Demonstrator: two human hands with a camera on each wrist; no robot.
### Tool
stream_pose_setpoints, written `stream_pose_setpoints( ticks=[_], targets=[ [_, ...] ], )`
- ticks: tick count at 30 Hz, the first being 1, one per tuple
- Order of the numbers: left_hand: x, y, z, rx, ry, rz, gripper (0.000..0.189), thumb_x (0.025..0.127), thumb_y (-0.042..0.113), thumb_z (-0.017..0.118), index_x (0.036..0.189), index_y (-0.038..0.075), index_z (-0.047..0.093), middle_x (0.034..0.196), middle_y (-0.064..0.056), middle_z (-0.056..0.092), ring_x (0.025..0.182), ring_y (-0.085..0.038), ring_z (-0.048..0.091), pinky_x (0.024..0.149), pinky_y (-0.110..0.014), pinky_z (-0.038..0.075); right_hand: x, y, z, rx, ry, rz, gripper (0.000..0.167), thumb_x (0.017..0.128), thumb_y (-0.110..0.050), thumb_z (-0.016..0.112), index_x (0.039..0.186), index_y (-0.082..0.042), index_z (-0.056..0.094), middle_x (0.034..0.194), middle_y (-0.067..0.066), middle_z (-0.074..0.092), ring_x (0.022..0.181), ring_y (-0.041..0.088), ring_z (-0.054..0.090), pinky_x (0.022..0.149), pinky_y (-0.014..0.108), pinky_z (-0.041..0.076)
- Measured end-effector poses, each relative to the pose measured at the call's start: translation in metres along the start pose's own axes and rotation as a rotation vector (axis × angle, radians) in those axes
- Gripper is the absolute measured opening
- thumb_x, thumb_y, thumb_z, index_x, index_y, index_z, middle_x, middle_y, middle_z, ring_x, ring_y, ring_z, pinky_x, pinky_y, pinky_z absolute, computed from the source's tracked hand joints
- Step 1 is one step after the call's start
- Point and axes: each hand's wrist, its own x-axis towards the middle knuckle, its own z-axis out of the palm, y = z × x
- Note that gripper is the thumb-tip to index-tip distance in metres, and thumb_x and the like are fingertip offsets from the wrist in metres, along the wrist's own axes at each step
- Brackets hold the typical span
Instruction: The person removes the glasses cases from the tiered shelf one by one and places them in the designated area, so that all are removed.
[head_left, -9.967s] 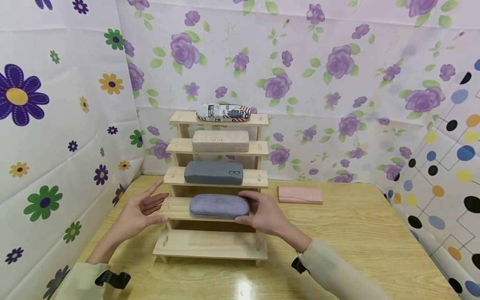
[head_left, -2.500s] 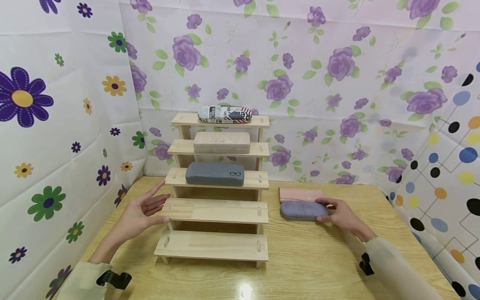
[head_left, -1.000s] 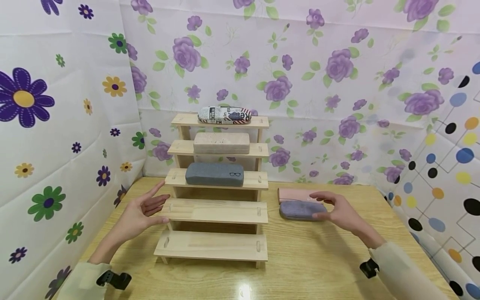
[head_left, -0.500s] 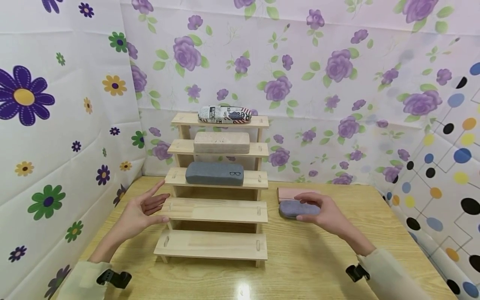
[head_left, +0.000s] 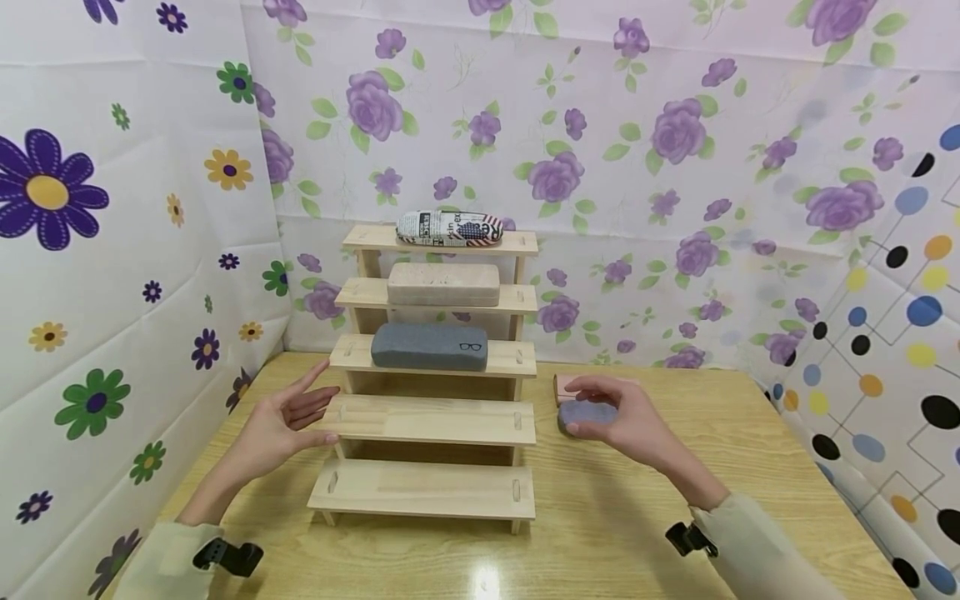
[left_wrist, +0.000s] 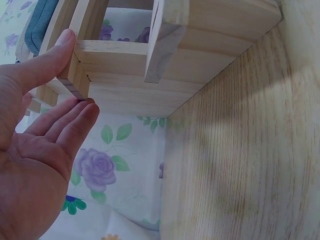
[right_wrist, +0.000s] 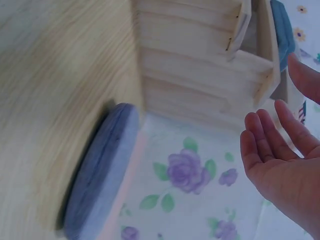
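Observation:
A stepped wooden display shelf point(head_left: 431, 487) stands on the table, and my left hand point(head_left: 273, 429) holds the left end of its second-lowest board. In the left wrist view the thumb and fingertips sit on opposite edges of that board end. My right hand point(head_left: 626, 421) hovers with nothing in it, fingers relaxed, over the purple glasses case point(right_wrist: 102, 172). The right wrist view shows a gap between hand and case. Behind the purple case lies a pink case point(head_left: 562, 387), partly hidden by the hand. A blue-grey glasses case point(head_left: 427, 346) rests on the middle board.
Higher on the shelf sit a beige case point(head_left: 442, 285) and, on top, a newsprint-patterned case point(head_left: 450, 228). The two lowest boards carry no case. Flowered cloth walls point(head_left: 660, 208) enclose the wooden table point(head_left: 712, 467) at the back and sides.
The purple case was on the second-lowest board, then the right hand carried it to the table and let go. Since then that hand has moved left. The left hand stays put.

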Motion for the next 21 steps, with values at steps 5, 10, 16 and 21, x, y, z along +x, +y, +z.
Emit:
stream_pose_setpoints(
  ticks=[5,10,16,21],
  targets=[
    [0.001,-0.001,-0.001,-0.006,-0.004,0.008,0.105,0.083,-0.006,0.087,0.168,0.015,0.029,0.148,-0.034,0.052,0.137,-0.036,0.052,0.103,-0.027,0.054,0.008,-0.015,0.006,0.007,0.001,-0.005,0.05,0.086,-0.024,0.091,0.133,-0.02,0.072,0.127,-0.003,0.071,0.119,0.024,0.066,0.101,0.047,0.057],
    [0.0,0.0,0.0,0.001,-0.001,0.007,0.106,0.083,-0.005,0.087,0.168,0.015,0.029,0.147,-0.034,0.053,0.137,-0.036,0.052,0.103,-0.027,0.054,0.019,-0.028,0.015,-0.002,0.006,-0.028,0.055,0.087,-0.026,0.091,0.136,-0.015,0.07,0.132,0.001,0.069,0.123,0.028,0.063,0.104,0.053,0.055],
    [0.0,0.001,0.0,0.004,-0.003,0.007,0.106,0.083,-0.005,0.087,0.168,0.016,0.029,0.147,-0.034,0.052,0.136,-0.03,0.053,0.103,-0.028,0.054,0.036,-0.046,0.031,-0.018,0.022,-0.048,0.056,0.085,-0.027,0.092,0.135,-0.016,0.07,0.13,0.006,0.069,0.118,0.025,0.061,0.096,0.051,0.054],
    [0.001,0.001,0.0,0.01,-0.002,0.002,0.106,0.083,-0.004,0.087,0.169,0.017,0.029,0.148,-0.033,0.053,0.137,-0.032,0.053,0.104,-0.028,0.054,0.052,-0.056,0.044,-0.058,0.037,-0.067,0.06,0.084,-0.025,0.093,0.137,-0.015,0.068,0.132,0.005,0.069,0.121,0.025,0.061,0.102,0.052,0.053]
  ],
)
